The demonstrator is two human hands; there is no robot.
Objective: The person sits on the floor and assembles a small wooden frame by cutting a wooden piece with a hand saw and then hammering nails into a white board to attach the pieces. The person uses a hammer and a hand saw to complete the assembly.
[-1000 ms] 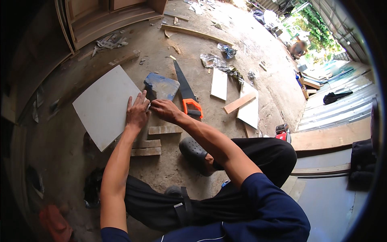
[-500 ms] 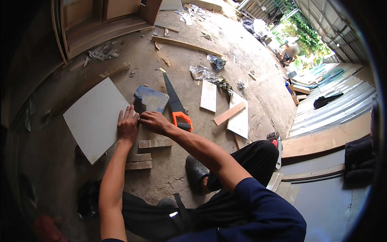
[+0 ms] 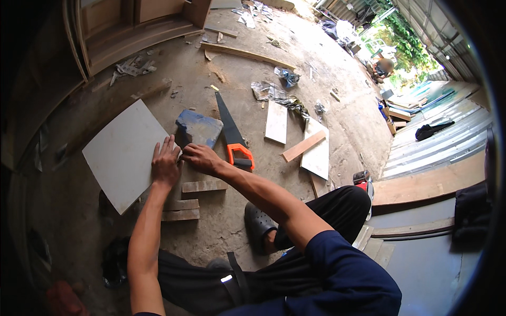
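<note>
A square white board (image 3: pixel 120 152) lies at the left, raised a little off the floor. My left hand (image 3: pixel 167 160) rests on its right edge, fingers stretched out and flat on the surface. Right beside it, my right hand (image 3: pixel 202 159) is closed in a pinch at that same edge; whatever sits between its fingertips is hidden. Just beyond my hands is a worn, blue-stained block (image 3: pixel 199 128). To the right of that block lies a handsaw with an orange and black handle (image 3: pixel 241 156), its dark blade pointing away from me.
Short wood offcuts (image 3: pixel 204 186) lie on the floor before me. Farther right are a small white panel (image 3: pixel 275 122) and a larger white panel (image 3: pixel 318 163) under a brown strip (image 3: pixel 304 146). A wooden cabinet (image 3: pixel 142 47) stands far left. Another person (image 3: pixel 380 69) sits far off.
The view has shifted slightly, so the floor things sit a little farther right. Both hands keep almost the same place at the board's edge.
</note>
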